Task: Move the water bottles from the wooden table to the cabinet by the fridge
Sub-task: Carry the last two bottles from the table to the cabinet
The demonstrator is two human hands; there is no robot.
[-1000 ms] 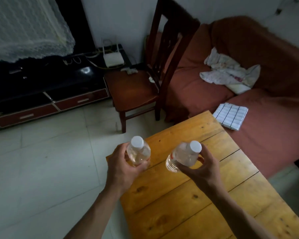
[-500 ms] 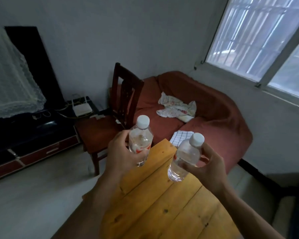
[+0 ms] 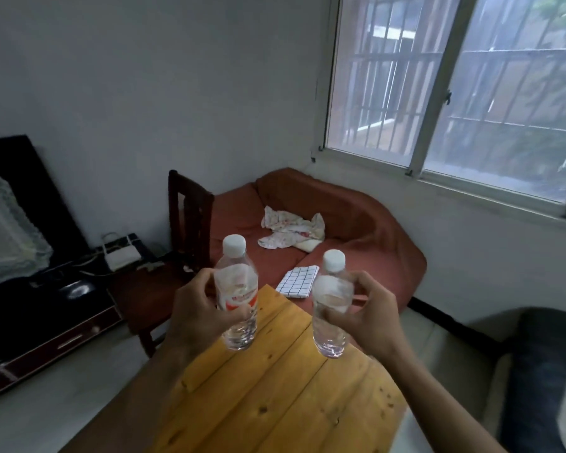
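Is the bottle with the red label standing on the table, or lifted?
Lifted. The left hand grips the red-label bottle roughly upright, its base hanging clear above the wooden table.

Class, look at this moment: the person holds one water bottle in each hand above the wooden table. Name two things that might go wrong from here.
1. The right hand pinches the unlabelled bottle with its fingers only, not a full wrap; it might slip while being carried.
2. With the left hand gripping the labelled bottle, no hand is free, and the dark chair and wooden table stand close enough to bump.
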